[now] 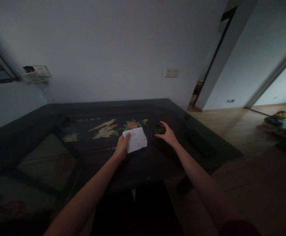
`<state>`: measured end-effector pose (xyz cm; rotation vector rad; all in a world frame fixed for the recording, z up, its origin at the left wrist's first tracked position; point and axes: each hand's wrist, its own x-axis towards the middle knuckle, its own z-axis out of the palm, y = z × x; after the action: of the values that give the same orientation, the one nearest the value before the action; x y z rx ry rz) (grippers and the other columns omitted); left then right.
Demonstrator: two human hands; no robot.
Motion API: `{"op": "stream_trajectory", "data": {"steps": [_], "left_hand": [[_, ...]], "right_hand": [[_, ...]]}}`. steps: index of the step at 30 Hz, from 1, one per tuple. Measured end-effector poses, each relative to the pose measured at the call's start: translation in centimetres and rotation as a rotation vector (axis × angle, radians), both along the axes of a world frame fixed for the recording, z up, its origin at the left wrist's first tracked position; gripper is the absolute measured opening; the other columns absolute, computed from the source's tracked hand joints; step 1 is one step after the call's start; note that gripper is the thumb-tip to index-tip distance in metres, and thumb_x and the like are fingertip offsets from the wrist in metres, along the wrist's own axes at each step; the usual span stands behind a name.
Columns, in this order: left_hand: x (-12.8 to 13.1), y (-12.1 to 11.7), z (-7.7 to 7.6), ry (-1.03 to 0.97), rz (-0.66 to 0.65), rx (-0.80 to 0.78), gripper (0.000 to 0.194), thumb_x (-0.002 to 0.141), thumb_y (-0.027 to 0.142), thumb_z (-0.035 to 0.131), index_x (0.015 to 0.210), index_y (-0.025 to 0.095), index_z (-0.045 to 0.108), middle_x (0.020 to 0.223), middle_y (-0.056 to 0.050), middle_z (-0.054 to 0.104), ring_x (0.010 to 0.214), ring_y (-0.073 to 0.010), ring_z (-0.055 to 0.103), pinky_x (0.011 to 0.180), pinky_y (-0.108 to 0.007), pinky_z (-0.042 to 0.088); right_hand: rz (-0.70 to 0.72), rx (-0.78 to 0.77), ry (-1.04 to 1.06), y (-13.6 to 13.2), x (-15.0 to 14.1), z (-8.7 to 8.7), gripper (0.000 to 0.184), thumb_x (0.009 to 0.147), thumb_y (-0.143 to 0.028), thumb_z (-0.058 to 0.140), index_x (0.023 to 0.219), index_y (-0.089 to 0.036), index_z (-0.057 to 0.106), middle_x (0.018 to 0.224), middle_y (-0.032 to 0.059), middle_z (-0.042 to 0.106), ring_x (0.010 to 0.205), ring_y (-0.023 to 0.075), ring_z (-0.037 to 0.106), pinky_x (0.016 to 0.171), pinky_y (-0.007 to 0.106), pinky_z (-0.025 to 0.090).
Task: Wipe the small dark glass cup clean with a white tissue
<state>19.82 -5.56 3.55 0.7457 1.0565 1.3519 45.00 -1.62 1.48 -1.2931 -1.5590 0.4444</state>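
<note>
A white piece of paper [137, 141], perhaps a folded tissue, is in my left hand [122, 146], pinched at its left edge with the thumb on top. It is held over the dark glossy table [138, 170]. To the right, my right hand [168, 133] curves its thumb and fingers around a small dark round object [159, 129], which looks shiny, like glass. The dim light hides what kind of object that is, and whether it rests on the table or is lifted cannot be told. A gap separates the paper from the round object.
Bird and flower pictures [106, 128] decorate the tabletop. On its right side lies a long black object [200, 143]. A wall with a socket [171, 72] stands behind the table. Bags or bundles [281, 123] sit on the wooden floor [246, 157] at the far right.
</note>
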Motion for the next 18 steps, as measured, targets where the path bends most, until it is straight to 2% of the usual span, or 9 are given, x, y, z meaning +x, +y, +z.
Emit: {"op": "stream_trajectory", "data": {"steps": [7,11,15,18], "left_hand": [[0.0,0.1,0.0,0.066,-0.006,-0.019,0.015,0.084,0.019,0.054,0.095,0.013,0.062,0.074,-0.005,0.070,0.069,-0.0184,0.068,0.068,-0.032,0.057],[-0.1,0.5,-0.8,0.115,-0.040,-0.001,0.016,0.081,0.022,0.057,0.094,0.014,0.063,0.075,-0.005,0.070,0.068,-0.0188,0.068,0.067,-0.032,0.055],[-0.4,1.0,-1.7,0.246,-0.074,0.058,0.021,0.078,0.026,0.060,0.094,0.014,0.064,0.078,-0.006,0.070,0.070,-0.0190,0.067,0.069,-0.031,0.054],[-0.6,1.0,-1.8,0.405,-0.079,0.132,0.028,0.075,0.028,0.062,0.100,0.014,0.063,0.086,-0.007,0.069,0.077,-0.0198,0.066,0.073,-0.032,0.053]], "right_hand": [[-0.001,-0.018,0.012,-0.4,-0.3,0.2,0.085,0.048,-0.029,0.083,0.127,-0.024,0.052,0.117,0.0088,0.062,0.106,0.0267,0.059,0.096,0.046,0.041],[-0.003,-0.032,0.037,-0.4,-0.4,0.3,0.085,0.047,-0.029,0.083,0.125,-0.024,0.053,0.115,0.0080,0.062,0.104,0.0263,0.060,0.095,0.046,0.042],[-0.009,-0.045,0.008,-0.3,-0.5,0.2,0.087,0.046,-0.031,0.084,0.126,-0.023,0.052,0.112,0.0088,0.063,0.102,0.0268,0.060,0.094,0.046,0.042],[-0.014,-0.053,0.008,-0.2,-0.5,0.0,0.087,0.046,-0.031,0.084,0.126,-0.023,0.052,0.110,0.0085,0.064,0.101,0.0268,0.061,0.094,0.046,0.042]]}}
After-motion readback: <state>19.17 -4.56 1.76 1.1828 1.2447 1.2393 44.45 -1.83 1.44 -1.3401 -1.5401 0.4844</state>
